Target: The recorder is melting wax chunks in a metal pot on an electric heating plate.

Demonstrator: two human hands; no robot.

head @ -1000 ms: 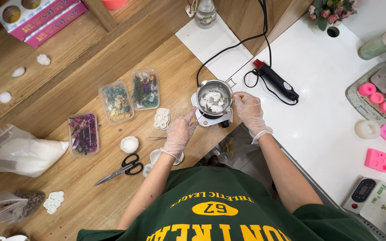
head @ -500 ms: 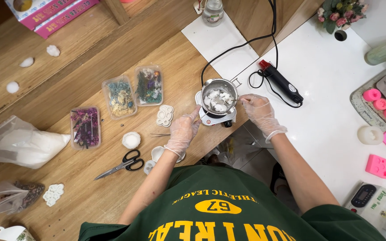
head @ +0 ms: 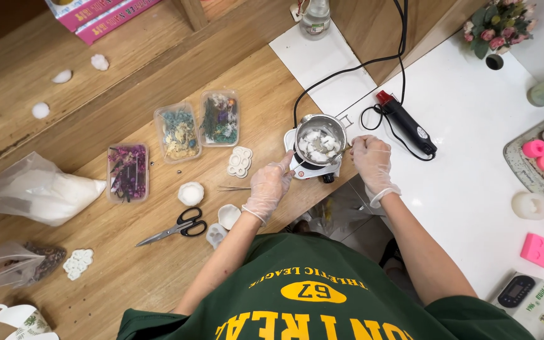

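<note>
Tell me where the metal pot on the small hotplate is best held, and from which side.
Hold the pot by its thin side handle, which sticks out toward the white table, coming from that side. The right hand is already there, fingers closed at the handle. The rim and wall sit over the hotplate and are probably hot. The left hand rests by the hotplate's near edge.

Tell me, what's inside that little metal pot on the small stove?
The metal pot holds white chunks, piled loosely. The pot's bottom is covered by them. The left hand dips a thin tool in; the right hand is at the pot's handle side.
</note>
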